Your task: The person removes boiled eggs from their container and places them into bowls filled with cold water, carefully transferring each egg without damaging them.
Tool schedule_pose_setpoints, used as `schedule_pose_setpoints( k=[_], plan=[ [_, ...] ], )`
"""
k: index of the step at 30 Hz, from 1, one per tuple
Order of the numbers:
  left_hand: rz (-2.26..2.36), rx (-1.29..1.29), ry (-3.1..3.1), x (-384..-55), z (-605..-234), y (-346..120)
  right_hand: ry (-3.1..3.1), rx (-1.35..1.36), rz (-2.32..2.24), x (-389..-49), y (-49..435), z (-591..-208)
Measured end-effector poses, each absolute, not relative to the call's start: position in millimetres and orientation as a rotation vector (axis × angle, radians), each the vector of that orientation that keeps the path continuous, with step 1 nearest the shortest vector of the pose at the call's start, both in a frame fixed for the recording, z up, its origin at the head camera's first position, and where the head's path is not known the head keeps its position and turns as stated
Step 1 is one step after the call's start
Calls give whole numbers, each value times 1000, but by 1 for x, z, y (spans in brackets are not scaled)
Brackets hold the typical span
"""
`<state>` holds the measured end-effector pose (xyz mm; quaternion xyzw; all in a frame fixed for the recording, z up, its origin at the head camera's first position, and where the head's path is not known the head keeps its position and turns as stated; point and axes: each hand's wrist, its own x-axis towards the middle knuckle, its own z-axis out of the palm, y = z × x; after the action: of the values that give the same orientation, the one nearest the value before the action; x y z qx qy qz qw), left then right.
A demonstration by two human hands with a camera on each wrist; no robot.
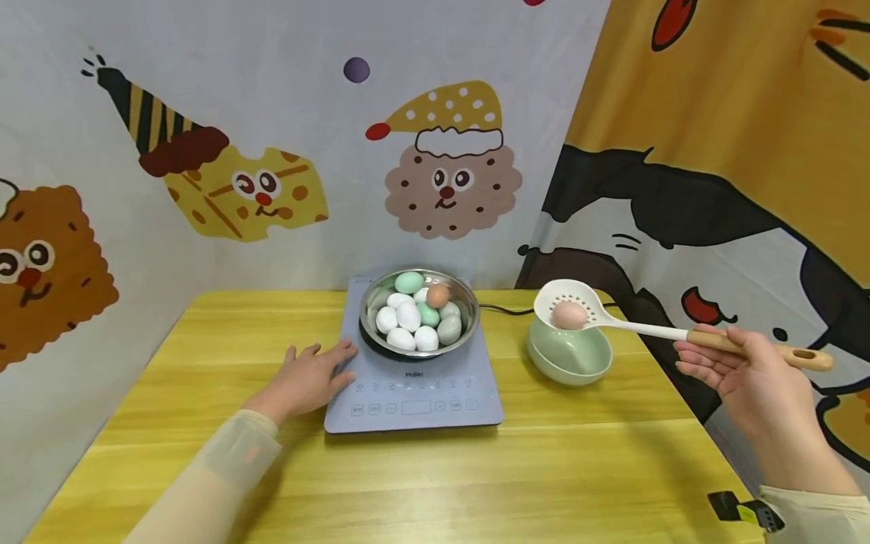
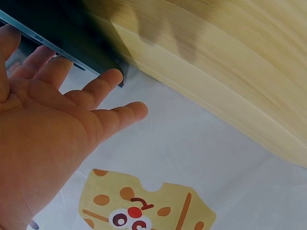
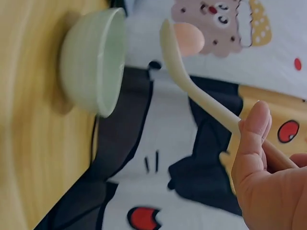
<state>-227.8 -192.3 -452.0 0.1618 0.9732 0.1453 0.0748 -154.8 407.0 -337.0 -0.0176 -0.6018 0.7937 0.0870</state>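
Observation:
In the head view my right hand [image 1: 764,385] grips the wooden handle of a white slotted spoon [image 1: 646,327]. A pinkish-brown egg [image 1: 569,315] rests in its perforated bowl, above a pale green bowl [image 1: 571,363]. The right wrist view shows the egg [image 3: 189,38] raised clear of that bowl [image 3: 91,62], the thumb lying along the handle. My left hand [image 1: 306,381] touches the left edge of a grey-blue induction cooktop [image 1: 414,408], fingers spread. On the cooktop sits a steel pan [image 1: 469,321] holding white, green, grey and brown eggs [image 1: 408,316].
A yellow wood-grain table [image 1: 408,483] bears everything. Behind the cooktop a black cord [image 1: 506,310] runs right. Cartoon-printed cloth [image 1: 285,75] hangs close behind the table and along its sides.

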Motion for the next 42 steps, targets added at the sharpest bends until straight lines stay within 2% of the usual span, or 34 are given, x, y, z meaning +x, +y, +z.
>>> schedule_pose_setpoints(
  k=[5,11,15,21,29,37,42],
  plan=[
    [448,478,2920,-226,-452,-193,-1853,-227,2291,-147,418,-353],
    [456,475,2919,-225,-451,-192,-1992,-307,2188,-143,413,-370],
    [454,470,2915,-224,-452,-191,-2195,-323,1944,-143,401,-377],
    [449,460,2903,-224,-452,-191,-2276,-158,1675,-143,385,-376],
    [444,478,2924,-225,-454,-193,-2394,-89,1262,-134,367,-376],
    [446,484,2926,-225,-454,-193,-2316,333,681,-127,356,-377],
    [444,482,2924,-224,-454,-192,-2262,507,427,-124,356,-376]
  ],
)
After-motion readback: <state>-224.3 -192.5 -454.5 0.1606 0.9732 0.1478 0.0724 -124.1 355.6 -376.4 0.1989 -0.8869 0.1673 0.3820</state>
